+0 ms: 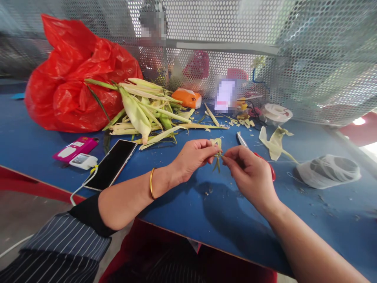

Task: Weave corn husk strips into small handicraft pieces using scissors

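Note:
Between my hands is a small piece of pale green corn husk (217, 144), with narrow green strips hanging below it. My left hand (196, 155) pinches it between thumb and fingers from the left. From the right, my right hand (250, 171) is closed with thumb and forefinger together at the husk's lower edge; a thin strand or strip seems to be in that pinch. Scissors (242, 140) with red handles lie partly hidden behind my right hand. A white thread runs right toward a spool of thread (326, 171) lying on its side.
A heap of corn husks (137, 114) lies before a red plastic bag (79, 78). A phone (112, 163), a cabled white device (83, 161) and a pink card (73, 147) are at left. A tape roll (277, 114) and loose husk (275, 142) lie right, below a perforated screen (220, 23).

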A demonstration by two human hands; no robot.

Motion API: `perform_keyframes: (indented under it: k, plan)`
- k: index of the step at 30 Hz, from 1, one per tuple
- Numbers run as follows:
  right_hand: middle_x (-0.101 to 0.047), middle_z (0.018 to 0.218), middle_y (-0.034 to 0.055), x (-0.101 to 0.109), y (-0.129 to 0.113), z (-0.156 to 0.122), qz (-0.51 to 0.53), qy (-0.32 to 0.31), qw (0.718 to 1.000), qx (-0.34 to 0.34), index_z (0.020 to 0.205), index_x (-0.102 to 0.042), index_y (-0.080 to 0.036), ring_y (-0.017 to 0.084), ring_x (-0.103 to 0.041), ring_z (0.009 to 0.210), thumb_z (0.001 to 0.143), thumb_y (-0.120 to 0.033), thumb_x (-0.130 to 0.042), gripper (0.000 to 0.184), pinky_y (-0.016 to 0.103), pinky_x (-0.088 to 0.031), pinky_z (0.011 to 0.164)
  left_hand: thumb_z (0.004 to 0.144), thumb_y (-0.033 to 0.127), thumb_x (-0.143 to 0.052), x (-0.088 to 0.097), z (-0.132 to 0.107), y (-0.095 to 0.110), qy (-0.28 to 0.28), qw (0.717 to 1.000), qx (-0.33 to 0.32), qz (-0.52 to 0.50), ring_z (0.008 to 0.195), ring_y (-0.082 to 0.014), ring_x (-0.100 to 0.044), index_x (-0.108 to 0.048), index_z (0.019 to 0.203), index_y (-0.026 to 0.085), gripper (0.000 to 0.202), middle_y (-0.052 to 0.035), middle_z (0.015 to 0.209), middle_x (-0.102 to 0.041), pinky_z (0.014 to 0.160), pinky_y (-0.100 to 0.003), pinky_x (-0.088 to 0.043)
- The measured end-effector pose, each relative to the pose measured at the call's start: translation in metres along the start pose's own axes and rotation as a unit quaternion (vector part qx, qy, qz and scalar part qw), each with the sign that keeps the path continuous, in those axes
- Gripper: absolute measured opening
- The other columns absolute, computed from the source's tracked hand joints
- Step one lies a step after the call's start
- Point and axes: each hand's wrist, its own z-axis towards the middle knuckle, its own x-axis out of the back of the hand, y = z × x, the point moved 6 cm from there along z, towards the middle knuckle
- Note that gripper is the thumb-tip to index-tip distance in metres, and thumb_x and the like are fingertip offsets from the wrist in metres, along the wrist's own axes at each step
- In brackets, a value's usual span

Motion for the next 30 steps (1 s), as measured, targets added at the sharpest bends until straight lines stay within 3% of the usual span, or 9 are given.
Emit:
perform_keyframes:
  k: [5,19,30]
  plan:
    - [-0.063,0.070,-0.0027,0.000,-0.008,0.000,-0.017,-0.014,0.999,0.046,0.081,-0.060,-0.020,0.012,-0.055,0.061,0.087,-0.019,-0.057,0.007,0.024,-0.041,0.058,0.076,0.030,-0.068,0.002,0.001,0.001,0.013,1.000,-0.007,-0.015,0.049,-0.0039,-0.036,-0.058,0.070,0.015,0.019,0.0056,0.056,-0.048,0.048,-0.019,-0.024]
    - [-0.057,0.060,-0.0032,0.012,-0.005,0.005,-0.068,0.028,0.997,0.013,0.076,-0.053,-0.022,0.012,-0.046,0.050,0.086,-0.023,-0.054,0.010,0.025,-0.033,0.050,0.068,0.043,-0.078,0.002,0.003,0.007,-0.024,0.999,-0.029,-0.022,0.045,-0.0037,-0.025,-0.060,0.073,0.015,0.033,0.0086,0.051,-0.038,0.044,-0.022,-0.016]
    - [-0.050,0.057,-0.0035,0.019,-0.004,0.004,-0.087,0.076,0.993,0.002,0.074,-0.053,-0.022,0.012,-0.040,0.048,0.086,-0.023,-0.053,0.012,0.025,-0.030,0.048,0.071,0.037,-0.076,0.001,0.002,0.007,-0.038,0.999,-0.007,-0.014,0.044,-0.0034,-0.026,-0.061,0.072,0.016,0.026,0.0081,0.050,-0.037,0.044,-0.022,-0.015]
